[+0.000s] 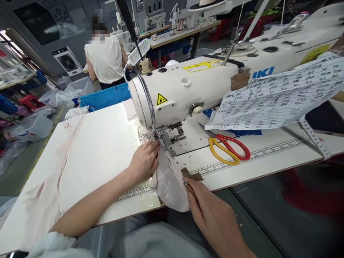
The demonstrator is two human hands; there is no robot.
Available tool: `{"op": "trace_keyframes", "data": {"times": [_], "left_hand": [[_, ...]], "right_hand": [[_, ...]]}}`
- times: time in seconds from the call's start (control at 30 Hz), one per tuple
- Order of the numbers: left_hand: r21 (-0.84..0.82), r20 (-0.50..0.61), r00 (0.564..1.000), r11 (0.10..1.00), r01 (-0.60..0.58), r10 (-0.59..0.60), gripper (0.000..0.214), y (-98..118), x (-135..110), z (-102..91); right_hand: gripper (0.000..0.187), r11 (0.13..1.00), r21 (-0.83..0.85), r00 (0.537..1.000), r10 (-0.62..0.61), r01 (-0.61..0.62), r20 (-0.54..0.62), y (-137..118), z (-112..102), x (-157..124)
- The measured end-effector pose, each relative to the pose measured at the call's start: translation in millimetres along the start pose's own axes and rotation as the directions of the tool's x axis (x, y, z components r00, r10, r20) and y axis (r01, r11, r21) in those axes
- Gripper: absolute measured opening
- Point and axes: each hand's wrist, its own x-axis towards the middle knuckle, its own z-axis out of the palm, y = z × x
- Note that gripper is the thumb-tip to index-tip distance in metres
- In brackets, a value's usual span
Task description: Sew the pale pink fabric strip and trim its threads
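I'm watching thru the head cam, and the left hand [145, 161] is resting on the table side of the sewing machine [174, 93], its fingers bunched tog. and pressing on the pale fabric [172, 190] right by the presser foot [156, 135]; whether the thumb is pinching an edge underneath, I can't tell. The fabric is running from the foot area down twd. the near table edge, its loose end hanging over. The right hand [215, 213] is pinching a thin pointed tool [178, 175] btwn thumb and index, the other fingers mostly hidden; its tip is lying over the fabric, pointing up twd. the foot. Tweezers or awl, I can't tell at this res. IMO the step in hand is lining up and guiding the fabric at the needle, left hand doing the steadying, tool doing the fine work. Whether the needle is down in the cloth, I'm not making out. As I'm reading it, the next move is calling for flat, light pressure from the left, fingertips clear of the needle, and a small nudge w/ the tool tip to keep the edge straight w/o snagging such thin stuff. The scissors [227, 151] are lying to the right of the foot, approx. within reach, and a handwritten sheet [279, 96] is hanging in front of the machine arm.
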Motion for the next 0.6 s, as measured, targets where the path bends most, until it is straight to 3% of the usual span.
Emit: {"op": "trace_keyframes", "data": {"times": [0.6], "left_hand": [[0.011,0.063,0.997,0.999,0.039,-0.040,0.046,6.1,-1.7,-5.7]], "right_hand": [[0.028,0.996,-0.088,0.996,-0.010,0.019,0.093,0.1,-2.5,22.1]]}}
